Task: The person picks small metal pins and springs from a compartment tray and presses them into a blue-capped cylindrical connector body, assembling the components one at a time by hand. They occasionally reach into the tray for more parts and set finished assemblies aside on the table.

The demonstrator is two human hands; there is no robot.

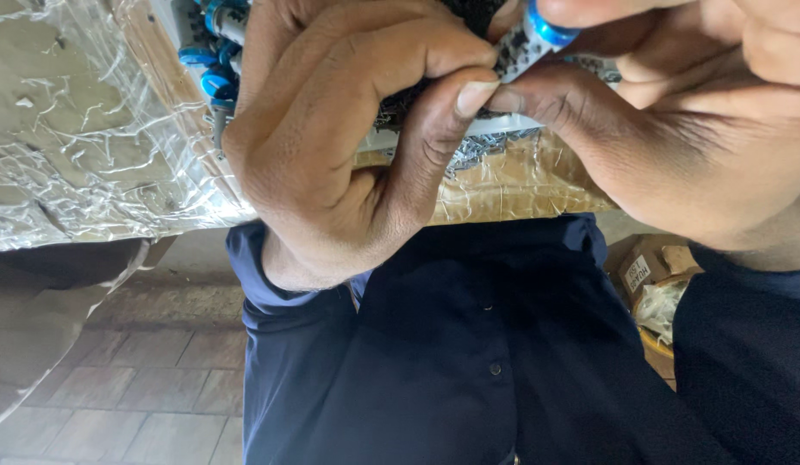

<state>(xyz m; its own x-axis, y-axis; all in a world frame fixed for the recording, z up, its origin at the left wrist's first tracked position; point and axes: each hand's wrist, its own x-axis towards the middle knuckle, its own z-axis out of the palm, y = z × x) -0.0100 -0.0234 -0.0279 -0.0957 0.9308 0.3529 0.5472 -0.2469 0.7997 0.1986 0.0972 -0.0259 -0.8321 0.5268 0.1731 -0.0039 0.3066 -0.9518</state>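
My left hand (348,146) is close to the camera, its thumb and forefinger pinched on a small grey metal part (507,60) at the top middle. My right hand (675,112) comes in from the upper right and grips the same part, which carries a blue cap (550,30) at its tip. Both hands meet above a pile of small metal pieces (482,148) lying on the workbench. Much of the held part is hidden by my fingers.
A bench top wrapped in crinkled clear plastic (81,146) fills the upper left. Several blue-capped parts (206,60) lie at the top. My dark blue shirt (434,344) fills the lower middle. A cardboard box (650,267) stands at right, a brick floor (133,379) lower left.
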